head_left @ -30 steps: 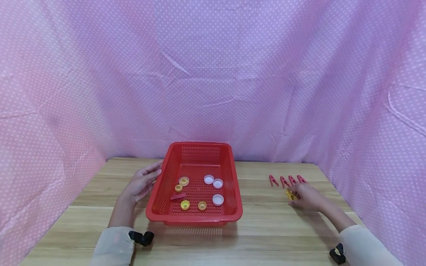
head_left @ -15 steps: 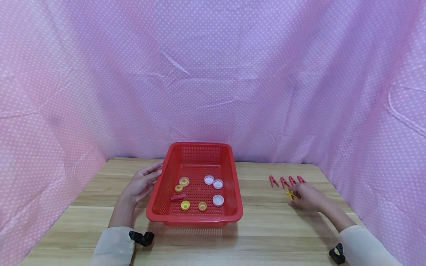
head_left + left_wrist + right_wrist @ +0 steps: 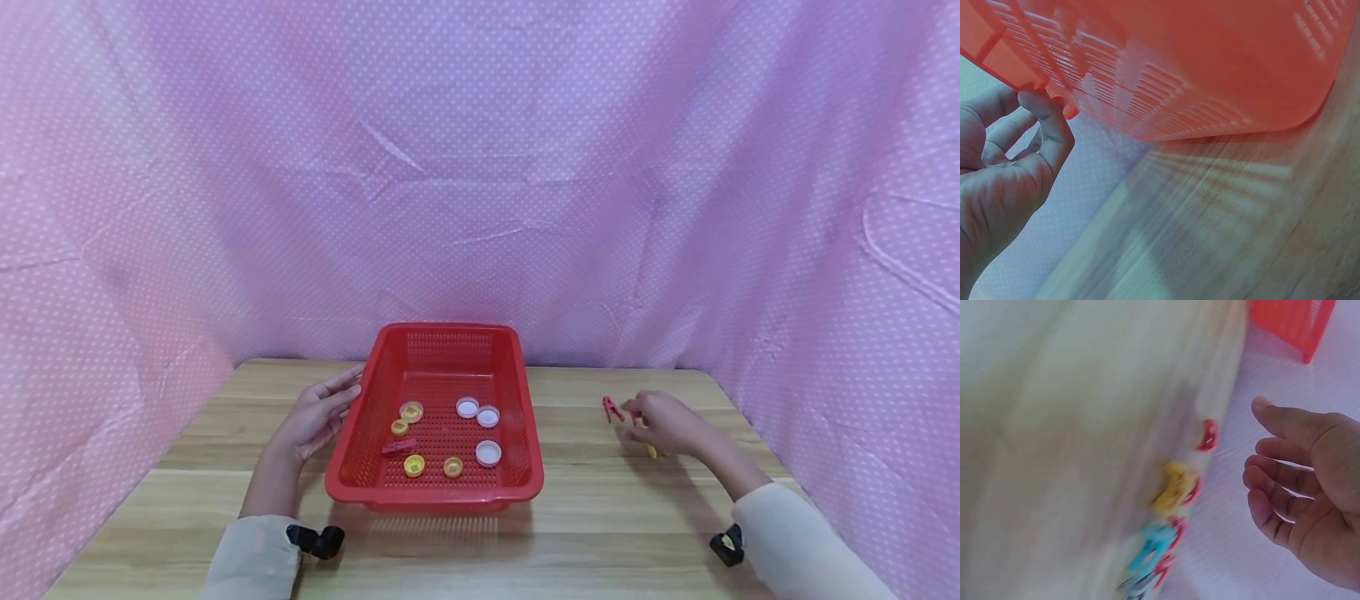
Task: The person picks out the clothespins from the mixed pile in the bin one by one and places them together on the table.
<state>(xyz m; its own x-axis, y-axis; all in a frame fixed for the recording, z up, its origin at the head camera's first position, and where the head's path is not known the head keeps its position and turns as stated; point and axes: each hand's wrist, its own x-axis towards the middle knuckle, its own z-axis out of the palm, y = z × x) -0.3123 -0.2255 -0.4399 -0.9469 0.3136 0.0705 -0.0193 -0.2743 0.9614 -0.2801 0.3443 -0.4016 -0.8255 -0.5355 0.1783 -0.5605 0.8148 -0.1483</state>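
Observation:
A red plastic basket (image 3: pixel 435 497) stands mid-table. In it lie three white caps (image 3: pixel 488 452), several yellow and orange caps (image 3: pixel 414 465) and a red clip (image 3: pixel 398 447). My left hand (image 3: pixel 318 417) rests against its left side; in the left wrist view, fingertips (image 3: pixel 1041 100) touch the basket's rim (image 3: pixel 1210 69). My right hand (image 3: pixel 663 423) hovers, loosely open and empty, over a row of clips to the basket's right. A red clip (image 3: pixel 612 407) shows left of that hand and a yellow clip (image 3: pixel 652 451) just below it. The blurred right wrist view shows red (image 3: pixel 1209 434), yellow (image 3: pixel 1175 486) and blue (image 3: pixel 1150 547) clips beside my open fingers (image 3: pixel 1279 478).
The wooden table (image 3: pixel 600 533) is enclosed on three sides by a pink dotted cloth (image 3: pixel 480 208). Black camera straps sit on both wrists (image 3: pixel 318 540) (image 3: pixel 726 546). A corner of the basket (image 3: pixel 1291 322) appears in the right wrist view.
My right hand has left the yellow clip, lifted and moved left, now hiding most of the red clips. The left hand and the basket stay put.

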